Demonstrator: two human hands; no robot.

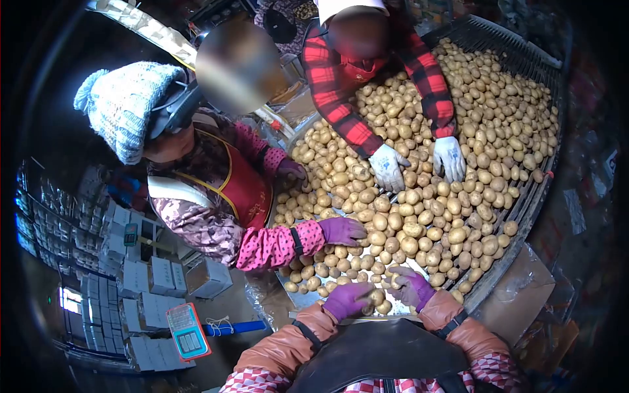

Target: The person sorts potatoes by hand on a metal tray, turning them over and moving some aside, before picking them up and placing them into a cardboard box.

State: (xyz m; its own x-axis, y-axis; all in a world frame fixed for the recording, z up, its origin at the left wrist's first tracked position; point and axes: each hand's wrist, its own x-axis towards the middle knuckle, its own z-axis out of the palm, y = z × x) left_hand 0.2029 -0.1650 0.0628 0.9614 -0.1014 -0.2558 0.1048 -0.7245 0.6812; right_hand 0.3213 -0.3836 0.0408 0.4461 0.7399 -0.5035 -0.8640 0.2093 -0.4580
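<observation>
Many potatoes (485, 131) cover a large sorting table, with bare metal surface (298, 299) showing at its near left corner. My left hand (349, 300), in a purple glove, is at the near edge with its fingers curled around a potato (377, 297). Just to the right, my right hand (411, 288), also gloved, has its fingers bent round a small potato (393, 278). Loose potatoes lie between and beyond both hands.
A co-worker in a knitted hat (124, 108) reaches in from the left; another in a red checked shirt (337, 98) works across the table. A scale display (188, 333), stacked white boxes (162, 275) and a cardboard box (517, 295) stand around.
</observation>
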